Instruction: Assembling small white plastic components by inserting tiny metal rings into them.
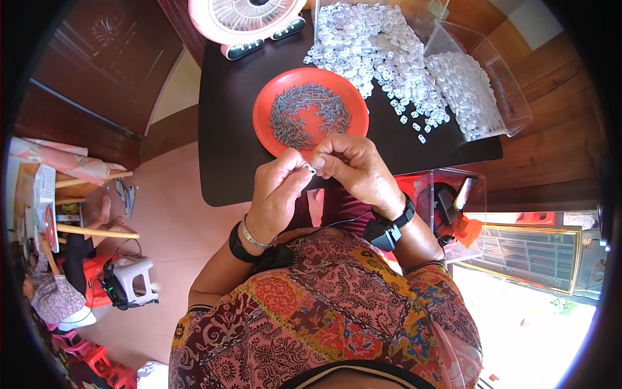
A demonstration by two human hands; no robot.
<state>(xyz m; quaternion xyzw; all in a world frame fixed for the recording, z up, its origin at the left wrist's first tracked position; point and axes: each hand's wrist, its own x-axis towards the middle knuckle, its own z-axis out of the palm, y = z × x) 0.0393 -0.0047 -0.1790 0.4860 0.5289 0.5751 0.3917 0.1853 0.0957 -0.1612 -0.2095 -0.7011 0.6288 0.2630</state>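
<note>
My left hand (277, 194) pinches a small white plastic piece with two holes (311, 169) between thumb and forefinger. Close against it, my right hand (361, 170) has thumb and fingertips pressed together; what they hold is too small to make out. Both hands are over the near edge of the dark table (227, 162), just in front of a round red plate (262, 110). A ring of small grey screws (288, 104) lies in that plate. Many similar white plastic pieces (382, 55) are heaped at the back right, some scattered toward me.
A clear plastic bin (512, 107) of white pieces lies at the table's right. A pink fan (256, 19) stands at the back left. Below the table's right side is a clear box (476, 194) holding dark and orange things. At far left, another person (58, 298) sits near a stool (136, 282).
</note>
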